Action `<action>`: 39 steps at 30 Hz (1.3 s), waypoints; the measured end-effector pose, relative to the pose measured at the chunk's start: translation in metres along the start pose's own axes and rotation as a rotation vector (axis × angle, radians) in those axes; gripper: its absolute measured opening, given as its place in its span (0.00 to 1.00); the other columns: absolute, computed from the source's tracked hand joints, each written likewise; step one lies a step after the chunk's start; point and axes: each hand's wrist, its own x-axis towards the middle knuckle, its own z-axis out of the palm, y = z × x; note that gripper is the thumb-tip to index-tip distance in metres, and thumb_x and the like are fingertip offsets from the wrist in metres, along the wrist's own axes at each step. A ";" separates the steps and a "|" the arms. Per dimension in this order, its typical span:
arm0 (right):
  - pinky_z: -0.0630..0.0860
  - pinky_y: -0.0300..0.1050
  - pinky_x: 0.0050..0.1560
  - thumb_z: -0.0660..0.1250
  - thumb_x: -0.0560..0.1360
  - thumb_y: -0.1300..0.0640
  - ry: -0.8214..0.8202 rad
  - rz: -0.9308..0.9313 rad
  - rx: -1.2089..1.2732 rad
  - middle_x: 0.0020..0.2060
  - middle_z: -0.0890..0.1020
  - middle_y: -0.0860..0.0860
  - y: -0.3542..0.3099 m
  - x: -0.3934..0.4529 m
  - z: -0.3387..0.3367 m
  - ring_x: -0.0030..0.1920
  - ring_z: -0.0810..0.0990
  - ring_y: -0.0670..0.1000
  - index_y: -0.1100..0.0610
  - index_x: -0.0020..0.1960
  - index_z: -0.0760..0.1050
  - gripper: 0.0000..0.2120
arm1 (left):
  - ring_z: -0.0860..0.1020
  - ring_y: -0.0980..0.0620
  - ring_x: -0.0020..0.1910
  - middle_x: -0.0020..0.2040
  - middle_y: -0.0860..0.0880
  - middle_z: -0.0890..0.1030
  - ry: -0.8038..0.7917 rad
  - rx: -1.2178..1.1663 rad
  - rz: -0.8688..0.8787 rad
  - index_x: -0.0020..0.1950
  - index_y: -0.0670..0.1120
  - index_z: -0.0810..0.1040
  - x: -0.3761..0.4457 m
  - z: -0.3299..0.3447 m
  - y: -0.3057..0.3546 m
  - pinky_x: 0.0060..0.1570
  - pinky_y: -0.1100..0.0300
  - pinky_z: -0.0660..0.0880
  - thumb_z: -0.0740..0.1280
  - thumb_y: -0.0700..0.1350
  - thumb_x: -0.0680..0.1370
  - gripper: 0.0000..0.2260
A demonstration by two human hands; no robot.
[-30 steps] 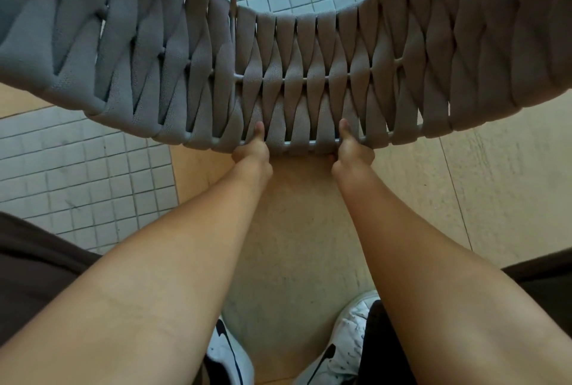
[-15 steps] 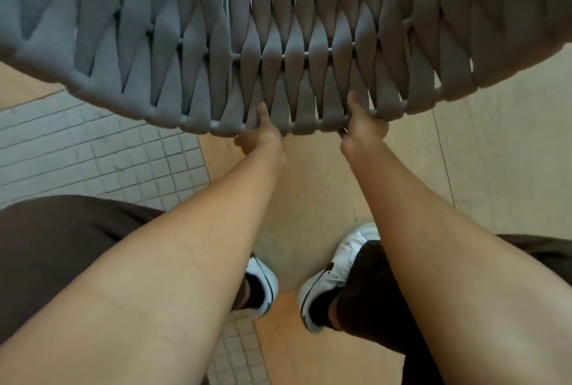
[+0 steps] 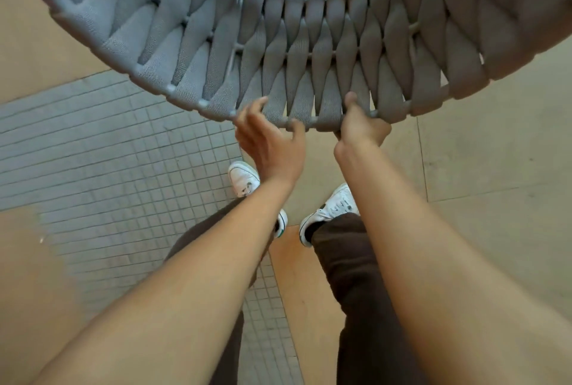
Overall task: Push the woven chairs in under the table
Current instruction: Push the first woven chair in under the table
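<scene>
A grey woven chair (image 3: 303,53) fills the top of the head view, its curved backrest of twisted fabric straps arching from left to right. My right hand (image 3: 360,128) is closed around the backrest's top rail, thumb laid over the straps. My left hand (image 3: 270,140) has its fingers spread apart, with only the fingertips touching the rail just left of the right hand. The table is not in view.
Below the chair lie beige floor slabs (image 3: 483,152) on the right and a patch of small grey tiles (image 3: 108,152) on the left. My white shoes (image 3: 244,180) and dark trousers stand directly behind the chair.
My left hand has let go of the rail and opened its fingers. The chair back now sits farther from my body, and my feet have stepped forward under my arms.
</scene>
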 end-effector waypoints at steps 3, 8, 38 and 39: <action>0.81 0.60 0.59 0.81 0.70 0.57 0.045 -0.016 -0.045 0.57 0.80 0.57 -0.017 -0.028 -0.003 0.56 0.83 0.59 0.57 0.61 0.66 0.29 | 0.63 0.45 0.71 0.70 0.44 0.67 -0.247 0.324 0.458 0.71 0.45 0.67 0.017 -0.033 0.002 0.72 0.51 0.56 0.71 0.57 0.67 0.36; 0.82 0.61 0.56 0.81 0.68 0.58 0.066 -0.035 -0.030 0.58 0.80 0.57 -0.053 -0.070 -0.001 0.54 0.83 0.59 0.57 0.59 0.67 0.28 | 0.56 0.42 0.79 0.79 0.45 0.61 -0.477 0.832 0.843 0.80 0.47 0.59 0.072 -0.073 0.016 0.77 0.43 0.50 0.73 0.55 0.70 0.42; 0.66 0.48 0.38 0.64 0.66 0.24 -0.050 -1.421 -1.685 0.29 0.66 0.47 -0.241 -0.209 0.184 0.35 0.71 0.55 0.48 0.44 0.79 0.28 | 0.80 0.46 0.51 0.56 0.52 0.81 -0.655 0.796 1.241 0.66 0.55 0.74 0.371 -0.221 0.213 0.39 0.55 0.68 0.71 0.46 0.72 0.23; 0.65 0.48 0.38 0.64 0.66 0.25 -0.035 -1.411 -1.668 0.29 0.65 0.47 -0.247 -0.209 0.192 0.36 0.71 0.55 0.49 0.43 0.79 0.27 | 0.80 0.46 0.50 0.54 0.52 0.81 -0.646 0.805 1.241 0.65 0.55 0.74 0.380 -0.220 0.220 0.38 0.55 0.68 0.71 0.47 0.71 0.22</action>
